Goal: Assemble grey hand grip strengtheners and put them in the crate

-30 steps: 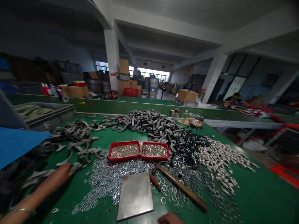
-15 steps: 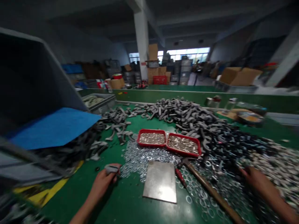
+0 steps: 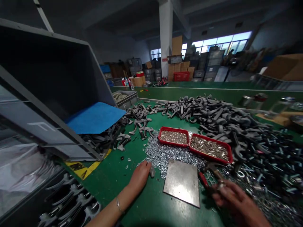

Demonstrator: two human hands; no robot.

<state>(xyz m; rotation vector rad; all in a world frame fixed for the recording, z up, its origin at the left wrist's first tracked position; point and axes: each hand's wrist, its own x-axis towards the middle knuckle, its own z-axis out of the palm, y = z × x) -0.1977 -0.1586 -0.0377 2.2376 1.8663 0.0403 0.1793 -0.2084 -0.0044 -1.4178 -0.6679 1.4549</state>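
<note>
My left hand (image 3: 141, 172) is closed round a small grey part (image 3: 152, 171), low over the green table left of a square metal plate (image 3: 181, 182). Most of that part is hidden by the fingers. Right of the plate, my right hand (image 3: 233, 198) pinches a small shiny metal piece (image 3: 221, 184), too blurred to name exactly. It hovers over a hammer (image 3: 216, 171) and a red-handled screwdriver (image 3: 203, 179), hiding much of both. Small metal nuts (image 3: 171, 154) lie spread behind the plate.
Two red trays (image 3: 188, 145) of small metal pieces stand behind the plate. Grey curved parts (image 3: 213, 115) are heaped at the back, black ones (image 3: 276, 157) with bolts at right. A large grey crate (image 3: 94, 91) lies tipped at left; below it sits a box of black-and-grey parts (image 3: 73, 201).
The view has swung left, shifting the scene rightward. My right hand has left the pile at right and come to beside the plate. My left hand has moved nearer the plate, still holding the grey part.
</note>
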